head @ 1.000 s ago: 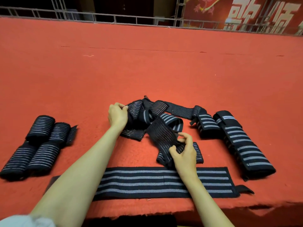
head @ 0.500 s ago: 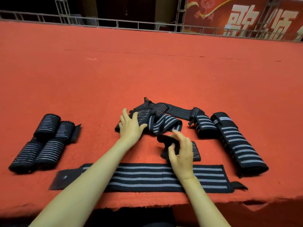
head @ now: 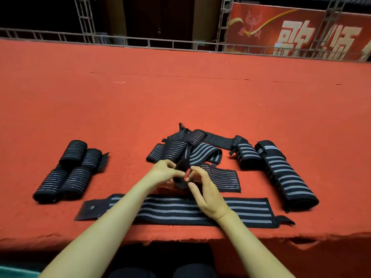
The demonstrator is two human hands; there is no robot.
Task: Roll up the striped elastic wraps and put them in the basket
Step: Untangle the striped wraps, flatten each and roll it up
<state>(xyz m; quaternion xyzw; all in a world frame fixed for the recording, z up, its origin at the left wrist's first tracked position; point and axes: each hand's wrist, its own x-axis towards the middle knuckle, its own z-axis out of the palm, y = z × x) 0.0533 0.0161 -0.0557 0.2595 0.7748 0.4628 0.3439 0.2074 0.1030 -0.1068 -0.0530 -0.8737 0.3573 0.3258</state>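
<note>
My left hand [head: 163, 172] and my right hand [head: 202, 189] meet at the middle of the red surface, both pinching the dark end of a thin-striped black wrap [head: 222, 178] that trails flat to the right. Behind them lies a tangled pile of loose striped wraps [head: 192, 146]. A long wide-striped wrap [head: 180, 210] lies flat near the front edge, under my forearms. Several rolled wraps [head: 70, 171] sit grouped at the left. At the right are a small folded wrap [head: 246, 153] and a long rolled wrap [head: 285, 175]. No basket is in view.
The red felt surface [head: 180, 97] stretches far back to a metal railing [head: 140, 42]. Its front edge [head: 60, 240] runs just below the flat wrap. A red banner with pale characters [head: 301, 33] hangs at the back right.
My left hand left the tangled pile and came toward me to join the right hand. Both now pinch the wrap's dark end, and its striped length lies flatter to the right.
</note>
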